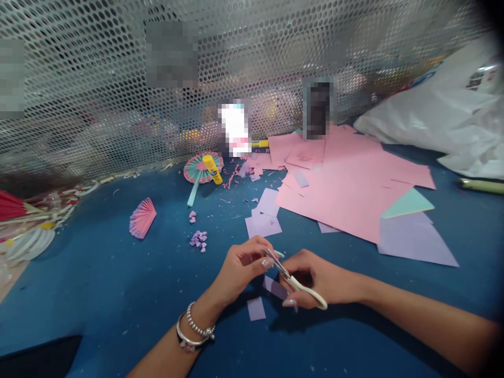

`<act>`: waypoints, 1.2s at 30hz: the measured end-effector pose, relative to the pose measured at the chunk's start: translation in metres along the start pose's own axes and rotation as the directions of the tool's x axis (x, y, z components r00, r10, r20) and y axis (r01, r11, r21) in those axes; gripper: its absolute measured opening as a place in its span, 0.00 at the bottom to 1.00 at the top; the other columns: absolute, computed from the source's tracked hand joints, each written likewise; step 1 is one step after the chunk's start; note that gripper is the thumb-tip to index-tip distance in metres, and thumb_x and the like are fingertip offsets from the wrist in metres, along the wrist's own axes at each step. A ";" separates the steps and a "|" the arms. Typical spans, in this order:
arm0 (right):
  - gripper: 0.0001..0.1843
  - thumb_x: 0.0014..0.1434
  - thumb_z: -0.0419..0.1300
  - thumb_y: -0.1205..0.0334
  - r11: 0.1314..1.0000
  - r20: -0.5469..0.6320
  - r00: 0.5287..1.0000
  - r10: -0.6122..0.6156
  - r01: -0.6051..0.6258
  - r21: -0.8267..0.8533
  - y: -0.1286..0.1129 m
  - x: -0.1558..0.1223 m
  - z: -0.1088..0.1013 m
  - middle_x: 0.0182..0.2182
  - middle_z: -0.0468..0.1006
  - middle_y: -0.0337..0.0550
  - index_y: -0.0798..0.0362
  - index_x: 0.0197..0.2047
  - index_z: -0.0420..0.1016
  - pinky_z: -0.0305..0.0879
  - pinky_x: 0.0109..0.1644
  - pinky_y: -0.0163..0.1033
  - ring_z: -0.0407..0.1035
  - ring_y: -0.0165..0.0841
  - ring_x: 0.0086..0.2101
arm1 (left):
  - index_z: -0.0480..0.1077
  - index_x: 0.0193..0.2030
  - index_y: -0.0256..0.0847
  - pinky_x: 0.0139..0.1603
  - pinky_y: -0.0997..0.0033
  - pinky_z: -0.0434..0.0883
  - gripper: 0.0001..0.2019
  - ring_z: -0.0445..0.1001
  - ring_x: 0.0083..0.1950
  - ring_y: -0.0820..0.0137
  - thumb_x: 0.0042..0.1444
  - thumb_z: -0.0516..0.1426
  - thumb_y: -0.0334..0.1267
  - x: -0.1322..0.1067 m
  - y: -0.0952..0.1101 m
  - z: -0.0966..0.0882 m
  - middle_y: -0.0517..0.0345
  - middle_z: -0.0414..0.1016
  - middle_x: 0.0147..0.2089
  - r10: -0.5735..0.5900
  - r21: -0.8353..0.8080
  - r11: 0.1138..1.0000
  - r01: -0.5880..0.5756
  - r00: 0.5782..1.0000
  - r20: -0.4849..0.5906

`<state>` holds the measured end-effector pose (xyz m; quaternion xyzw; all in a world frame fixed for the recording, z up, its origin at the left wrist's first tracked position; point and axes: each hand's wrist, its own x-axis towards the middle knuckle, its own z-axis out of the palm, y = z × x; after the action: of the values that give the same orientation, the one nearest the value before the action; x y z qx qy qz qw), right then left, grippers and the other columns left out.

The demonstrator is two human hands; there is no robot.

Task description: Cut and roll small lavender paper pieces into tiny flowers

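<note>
A dark object [41,357] juts in at the bottom left corner of the blue table [129,294]. On the left wrist sit 2 silver-toned bracelets [196,332]. Between the forearms, a small lilac square [256,308] lies on the table, and a lilac strip [274,287] shows just below the scissors [292,282].

The right hand [331,278] grasps these scissors by their cream handle, its fingers curled round, the blades angled toward the left hand [248,261]. That hand's thumb and fingers are drawn together at the blade tips — I cannot tell what, if anything, they pinch.

Beyond the hands, a heap of lilac snippets [199,240] lies to the left, with a pink folded fan [143,218] near it. Lilac sheets [263,226] lie ahead of the left hand; large pink paper [334,189] spreads to the right, a mint piece [409,203] on its edge.

Farther back, a yellow glue stick [212,169] rests on a round mint-and-pink fan [192,170]. A pixelated bright screen [235,128] stands against the perforated metal mesh [118,105] — a white plastic bag [437,110] slumps at the far right.
</note>
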<state>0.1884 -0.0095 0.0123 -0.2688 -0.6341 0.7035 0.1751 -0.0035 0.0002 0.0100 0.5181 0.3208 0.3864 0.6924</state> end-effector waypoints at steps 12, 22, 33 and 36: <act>0.13 0.52 0.61 0.56 0.986 0.071 0.996 -0.053 0.063 -0.157 -0.003 0.000 -0.001 0.19 0.62 0.32 0.58 0.26 0.66 0.51 0.22 0.28 0.54 0.22 0.20 | 0.76 0.27 0.36 0.36 0.71 0.64 0.08 0.67 0.33 0.71 0.45 0.64 0.40 0.000 0.003 0.005 0.55 0.69 0.32 -0.031 0.183 0.983 0.028 0.999 0.011; 0.09 0.51 0.54 0.65 0.909 -0.056 0.969 -0.241 0.204 -0.364 0.002 0.001 0.008 0.16 0.63 0.34 0.55 0.20 0.62 0.51 0.22 0.28 0.53 0.22 0.18 | 0.76 0.28 0.36 0.34 0.72 0.64 0.08 0.66 0.32 0.72 0.44 0.65 0.40 -0.002 -0.003 0.009 0.56 0.68 0.33 -0.054 0.109 0.993 0.054 0.999 -0.003; 0.12 0.53 0.54 0.61 0.903 -0.027 0.964 -0.266 0.239 -0.357 0.001 -0.001 0.006 0.15 0.60 0.33 0.55 0.20 0.61 0.49 0.21 0.29 0.51 0.22 0.18 | 0.76 0.27 0.36 0.34 0.73 0.65 0.07 0.66 0.33 0.72 0.44 0.65 0.38 -0.002 0.000 0.012 0.56 0.68 0.32 -0.095 0.031 0.995 0.095 0.995 0.014; 0.11 0.53 0.54 0.62 0.898 -0.041 0.963 -0.265 0.231 -0.375 0.002 -0.001 0.007 0.15 0.61 0.33 0.55 0.20 0.62 0.50 0.21 0.29 0.52 0.22 0.17 | 0.76 0.27 0.36 0.35 0.73 0.65 0.08 0.67 0.33 0.72 0.44 0.65 0.39 -0.002 -0.002 0.011 0.56 0.68 0.32 -0.088 0.042 0.995 0.088 0.996 0.008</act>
<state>0.1854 -0.0159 0.0108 -0.2455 -0.7746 0.5316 0.2390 0.0055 -0.0068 0.0112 0.5195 0.3479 0.3463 0.6994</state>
